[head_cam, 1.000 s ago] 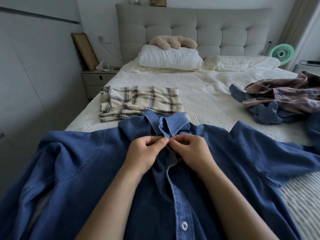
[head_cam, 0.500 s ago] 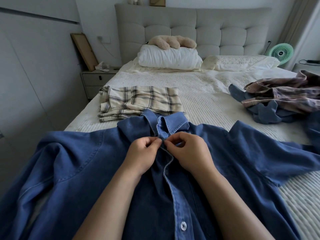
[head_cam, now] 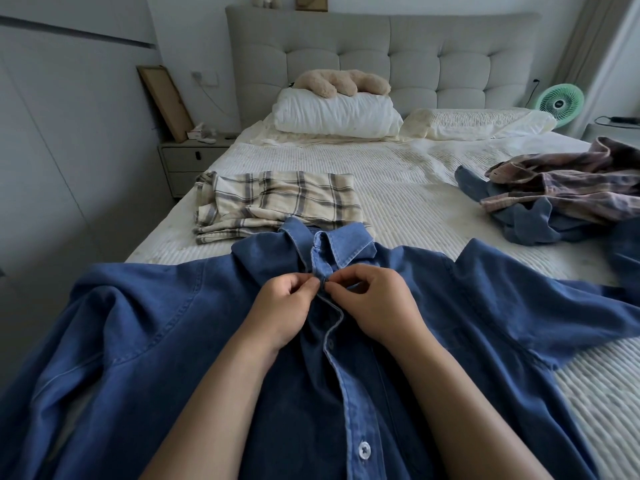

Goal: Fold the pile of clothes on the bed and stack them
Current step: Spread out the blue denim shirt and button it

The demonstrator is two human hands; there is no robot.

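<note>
A blue denim shirt point(head_cam: 166, 341) lies spread front-up across the near end of the bed point(head_cam: 398, 181), sleeves out to both sides. My left hand point(head_cam: 280, 313) and my right hand point(head_cam: 374, 303) meet just below the collar, each pinching an edge of the shirt's button placket. One white button shows lower down the placket. Beyond the collar sits a folded cream plaid garment point(head_cam: 277, 202). At the right edge lies an unfolded pile: a pinkish plaid shirt point(head_cam: 571, 181) over a blue denim piece point(head_cam: 530, 223).
Two pillows point(head_cam: 336, 112) and a beige plush toy point(head_cam: 343, 83) lie against the grey headboard. A nightstand point(head_cam: 187, 161) stands left of the bed, a green fan point(head_cam: 559, 103) at the back right. A grey wall runs along the left.
Both hands have shifted slightly up the placket toward the collar, and the fingertips now pinch closer together at the top.
</note>
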